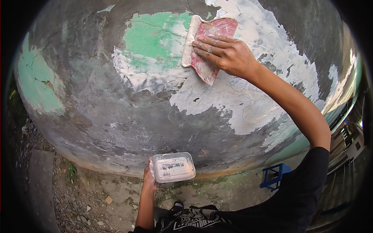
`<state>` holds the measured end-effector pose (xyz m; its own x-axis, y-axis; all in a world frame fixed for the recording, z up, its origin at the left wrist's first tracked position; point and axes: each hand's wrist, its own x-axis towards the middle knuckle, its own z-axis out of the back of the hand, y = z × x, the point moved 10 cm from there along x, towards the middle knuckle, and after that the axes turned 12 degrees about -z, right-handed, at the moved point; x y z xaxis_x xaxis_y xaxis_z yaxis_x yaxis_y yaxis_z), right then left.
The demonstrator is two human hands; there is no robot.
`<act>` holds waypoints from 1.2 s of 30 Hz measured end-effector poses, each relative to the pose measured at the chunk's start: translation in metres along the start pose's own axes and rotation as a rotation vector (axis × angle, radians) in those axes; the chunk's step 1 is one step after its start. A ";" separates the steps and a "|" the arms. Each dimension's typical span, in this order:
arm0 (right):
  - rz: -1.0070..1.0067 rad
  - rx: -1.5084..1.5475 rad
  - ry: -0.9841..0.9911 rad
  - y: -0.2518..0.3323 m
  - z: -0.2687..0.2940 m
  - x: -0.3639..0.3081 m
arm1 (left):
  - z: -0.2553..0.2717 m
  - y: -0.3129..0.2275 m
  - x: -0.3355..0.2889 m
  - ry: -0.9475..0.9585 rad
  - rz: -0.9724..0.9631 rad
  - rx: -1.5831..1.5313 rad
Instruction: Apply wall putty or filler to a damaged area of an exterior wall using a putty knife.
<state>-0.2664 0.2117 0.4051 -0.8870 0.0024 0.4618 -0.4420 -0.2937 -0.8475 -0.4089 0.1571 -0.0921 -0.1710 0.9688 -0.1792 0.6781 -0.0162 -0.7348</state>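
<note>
We see the red spreader flat against the grey surface, under the right hand, which reaches in from the right with its fingers laid across the plate and pointing left. That hand is closed on the tool, as far as we can judge: its fingers press on the near face, but we cannot see the thumb. The relation that matters most to us is at the spreader's loaded edge, where a thick bead of white paste runs along the left side, just beyond the fingertips. The long axis of this edge stands nearly upright in the view, its top leaning a little right, so it lies crosswise to the fingers. Directly left of it, meeting the bead, is the green patch, partly smeared white near the tool; to the right and below spreads the rough white coat. The right hand is much the nearer to that patch. Well below, the left hand grips the left end of the clear tub, whose long axis runs roughly sideways and whose open top shows more paste inside, well apart from the spreader.
</note>
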 end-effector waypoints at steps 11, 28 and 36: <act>-0.425 0.778 0.386 0.053 0.050 -0.056 | -0.006 -0.028 -0.022 -0.032 -0.055 0.022; -0.337 1.230 0.654 0.273 0.050 -0.132 | -0.040 -0.048 -0.077 -0.024 -0.090 0.160; -0.401 1.377 0.671 0.272 0.061 -0.133 | -0.030 -0.044 -0.083 -0.082 -0.118 0.117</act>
<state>-0.2606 0.0733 0.1294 -0.8073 0.5851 0.0770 -0.5291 -0.7754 0.3446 -0.4025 0.0850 -0.0252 -0.3054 0.9424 -0.1365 0.5629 0.0630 -0.8241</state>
